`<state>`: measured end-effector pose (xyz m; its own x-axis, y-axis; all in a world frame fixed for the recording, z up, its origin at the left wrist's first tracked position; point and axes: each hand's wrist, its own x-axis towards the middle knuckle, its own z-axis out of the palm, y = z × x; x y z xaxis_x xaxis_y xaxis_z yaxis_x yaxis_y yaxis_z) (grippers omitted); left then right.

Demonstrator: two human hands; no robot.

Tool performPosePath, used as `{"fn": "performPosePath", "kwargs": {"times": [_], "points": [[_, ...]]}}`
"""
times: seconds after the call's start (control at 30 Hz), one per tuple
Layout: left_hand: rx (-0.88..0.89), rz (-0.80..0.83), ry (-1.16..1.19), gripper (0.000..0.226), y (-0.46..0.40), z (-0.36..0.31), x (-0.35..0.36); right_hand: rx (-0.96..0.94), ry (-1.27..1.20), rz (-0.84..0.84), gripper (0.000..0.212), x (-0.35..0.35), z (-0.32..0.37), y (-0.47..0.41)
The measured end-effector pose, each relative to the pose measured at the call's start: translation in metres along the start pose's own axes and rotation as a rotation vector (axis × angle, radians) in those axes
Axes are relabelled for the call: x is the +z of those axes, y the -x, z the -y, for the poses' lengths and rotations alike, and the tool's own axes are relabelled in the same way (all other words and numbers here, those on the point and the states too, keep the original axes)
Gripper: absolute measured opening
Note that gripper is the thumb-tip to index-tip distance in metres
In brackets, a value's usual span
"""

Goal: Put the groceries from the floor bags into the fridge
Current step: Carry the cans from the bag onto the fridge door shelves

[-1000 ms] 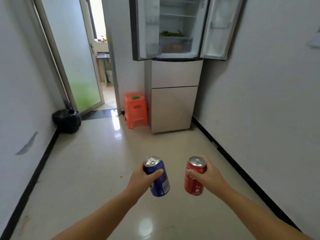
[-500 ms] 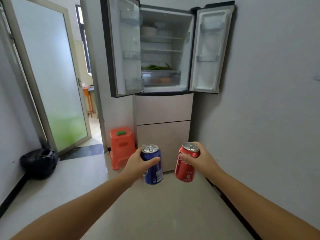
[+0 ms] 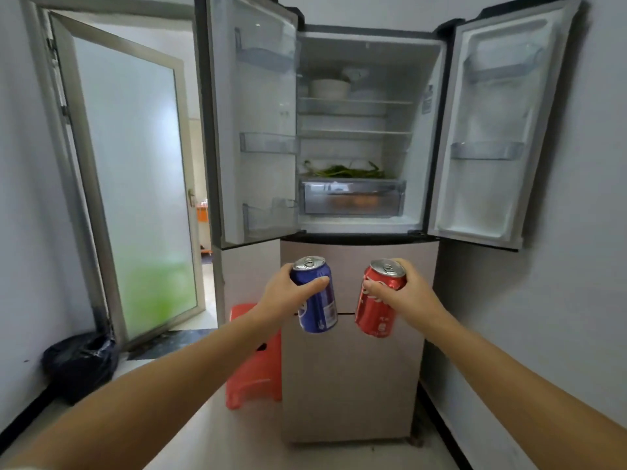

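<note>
Just below the middle of the frame, the left hand [image 3: 288, 295] is wrapped around a blue can [image 3: 315, 295] and the right hand [image 3: 405, 293] is wrapped around a red can [image 3: 380, 298], each gripped from the side with the thumb across the front and the pull-tab top uppermost; the cans lean slightly toward each other at the base and do not touch. Above them, filling the upper centre, the fridge [image 3: 359, 351] stands with both upper doors swung wide, its glass shelves [image 3: 356, 134] mostly bare, some greens [image 3: 346, 171] above a clear drawer [image 3: 353, 198], and empty door bins [image 3: 268, 142] on either side. Both cans look sealed, so they are probably full: fairly heavy for their size, rigid under a firm squeeze, but smooth-walled and likely slippery if damp. A mid-body side grip suits them best, leaving the base free to set down flat on a shelf or in a bin.
</note>
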<state>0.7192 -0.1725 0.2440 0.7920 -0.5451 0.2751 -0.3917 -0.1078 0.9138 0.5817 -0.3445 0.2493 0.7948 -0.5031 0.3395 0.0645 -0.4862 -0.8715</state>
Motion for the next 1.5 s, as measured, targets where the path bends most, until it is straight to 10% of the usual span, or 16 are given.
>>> {"fn": "performPosePath", "kwargs": {"times": [0.63,1.5], "points": [[0.203,-0.414,-0.248,0.054,-0.352,-0.006,-0.099,-0.379,-0.161,0.090,0.060,0.143,0.020,-0.435],[-0.071,-0.348,-0.780,0.077,-0.359,0.049,-0.079,-0.326,0.345,0.369,0.075,0.145,-0.029,-0.435]]}}
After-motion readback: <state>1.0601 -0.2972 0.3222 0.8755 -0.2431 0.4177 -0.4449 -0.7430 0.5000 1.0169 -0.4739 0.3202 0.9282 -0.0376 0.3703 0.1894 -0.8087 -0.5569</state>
